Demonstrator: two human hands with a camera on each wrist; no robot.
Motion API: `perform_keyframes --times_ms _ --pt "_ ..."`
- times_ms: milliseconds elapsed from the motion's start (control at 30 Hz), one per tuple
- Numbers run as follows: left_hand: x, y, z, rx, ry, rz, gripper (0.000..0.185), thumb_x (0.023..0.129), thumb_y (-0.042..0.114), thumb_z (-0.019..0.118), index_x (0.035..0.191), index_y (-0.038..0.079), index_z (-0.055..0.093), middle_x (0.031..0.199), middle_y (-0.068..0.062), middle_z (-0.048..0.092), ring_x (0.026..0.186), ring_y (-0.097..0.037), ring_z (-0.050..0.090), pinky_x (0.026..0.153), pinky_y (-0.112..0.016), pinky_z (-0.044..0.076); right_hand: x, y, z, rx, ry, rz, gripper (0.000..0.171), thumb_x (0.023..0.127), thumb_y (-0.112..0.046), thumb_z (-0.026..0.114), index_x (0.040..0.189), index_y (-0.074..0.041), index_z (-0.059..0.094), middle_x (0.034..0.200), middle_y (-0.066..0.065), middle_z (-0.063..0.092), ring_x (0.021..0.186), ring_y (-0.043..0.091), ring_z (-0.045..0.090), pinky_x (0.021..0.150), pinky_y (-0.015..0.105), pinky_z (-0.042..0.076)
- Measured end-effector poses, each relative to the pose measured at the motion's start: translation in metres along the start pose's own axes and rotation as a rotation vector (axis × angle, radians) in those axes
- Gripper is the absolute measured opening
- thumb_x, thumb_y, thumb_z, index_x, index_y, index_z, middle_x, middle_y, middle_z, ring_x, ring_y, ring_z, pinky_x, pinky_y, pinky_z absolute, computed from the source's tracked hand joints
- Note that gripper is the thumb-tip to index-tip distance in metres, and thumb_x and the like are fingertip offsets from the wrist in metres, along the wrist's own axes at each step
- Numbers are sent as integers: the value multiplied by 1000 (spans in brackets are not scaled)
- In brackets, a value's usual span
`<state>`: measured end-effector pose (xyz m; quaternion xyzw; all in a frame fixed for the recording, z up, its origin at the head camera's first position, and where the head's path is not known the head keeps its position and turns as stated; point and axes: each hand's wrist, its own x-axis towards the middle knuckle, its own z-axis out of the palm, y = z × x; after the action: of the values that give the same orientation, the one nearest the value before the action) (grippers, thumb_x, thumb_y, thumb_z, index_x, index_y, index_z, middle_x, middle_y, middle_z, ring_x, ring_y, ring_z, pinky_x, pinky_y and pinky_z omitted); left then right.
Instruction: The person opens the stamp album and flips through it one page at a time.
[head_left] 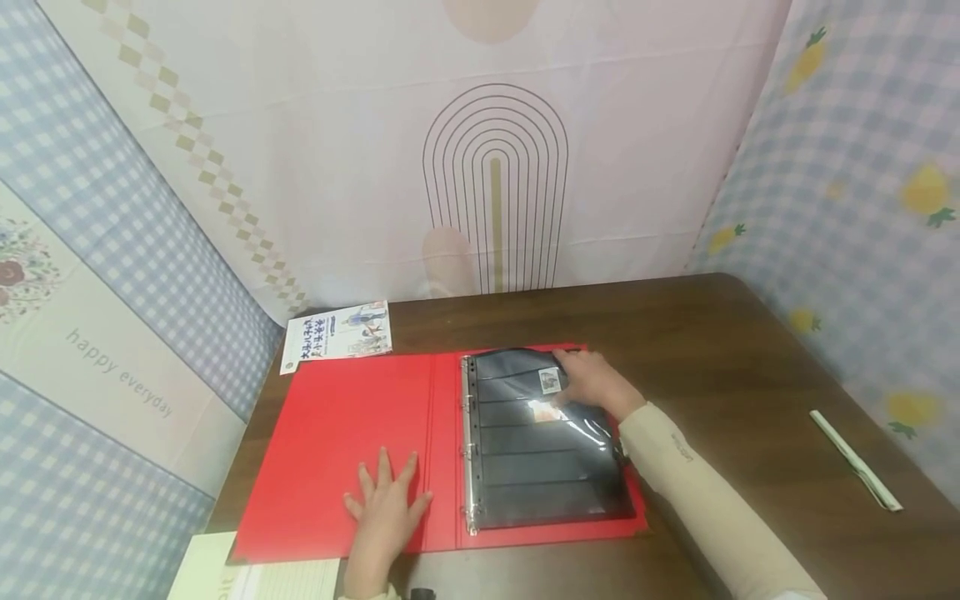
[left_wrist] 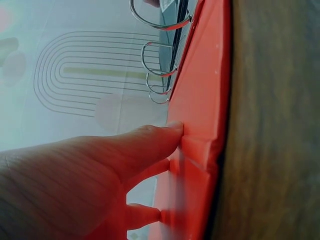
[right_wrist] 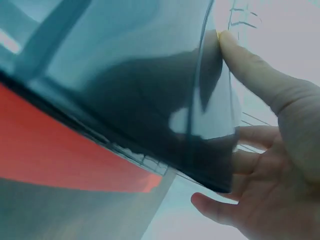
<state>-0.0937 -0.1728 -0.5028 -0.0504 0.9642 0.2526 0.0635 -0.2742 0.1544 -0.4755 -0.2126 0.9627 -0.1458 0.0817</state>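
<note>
A red ring binder (head_left: 360, 417) lies spread flat on the table, its metal rings (head_left: 468, 451) running along the spine. Black stamp album pages (head_left: 551, 462) with clear strip pockets sit on those rings. A small stamp (head_left: 550, 381) shows in an upper pocket, and an orange-toned one (head_left: 547, 412) lies below it under glare. My left hand (head_left: 384, 508) rests on the bare red cover with fingers spread. In the left wrist view, its thumb (left_wrist: 172, 129) touches the cover beside the spine. My right hand (right_wrist: 280, 150) pinches a page's outer edge, thumb in front and fingers behind, and the page bows.
A white illustrated booklet (head_left: 341, 330) lies at the back left, partly under the binder. Near the front left is a pale book or pad (head_left: 288, 579), overlapped by the cover. A thin pale folded strip (head_left: 857, 460) rests far right. Patterned cloth (head_left: 360, 167) hangs behind the table.
</note>
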Motion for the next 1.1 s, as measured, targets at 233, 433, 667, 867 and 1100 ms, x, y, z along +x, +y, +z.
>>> perform_keyframes --times_ms 233,433,667,867,1100 --pt "-1 0 1 -4 -3 -12 67 92 29 74 150 7 48 161 -34 12 143 -64 -1 100 -86 -2 -3 6 -6 169 4 -20 94 74 -30 90 146 9 43 137 30 56 126 46 54 103 56 46" --pt "-2 0 2 -5 1 -17 67 92 30 73 150 7 48 161 -34 13 142 -64 -1 100 -85 -3 -9 16 -8 274 7 -67 85 83 -33 81 146 9 43 141 31 53 130 47 50 105 58 43" --pt "-3 -1 2 -13 13 -11 66 93 29 73 149 5 48 161 -35 13 142 -64 -1 100 -85 -4 -11 20 -11 351 14 -49 86 82 -24 82 147 11 39 140 32 53 131 47 49 108 59 39" --pt "-2 -2 2 -17 12 -10 67 92 29 73 150 6 48 161 -34 13 143 -63 -1 100 -85 -4 -10 19 -12 441 56 25 93 77 -11 85 150 12 33 139 33 53 131 47 50 109 58 38" --pt "-1 0 2 -7 13 -4 68 92 30 74 151 7 47 161 -33 13 143 -63 -1 100 -85 -3 -14 29 -12 622 100 3 83 78 13 70 150 13 30 148 32 45 140 48 37 115 58 29"
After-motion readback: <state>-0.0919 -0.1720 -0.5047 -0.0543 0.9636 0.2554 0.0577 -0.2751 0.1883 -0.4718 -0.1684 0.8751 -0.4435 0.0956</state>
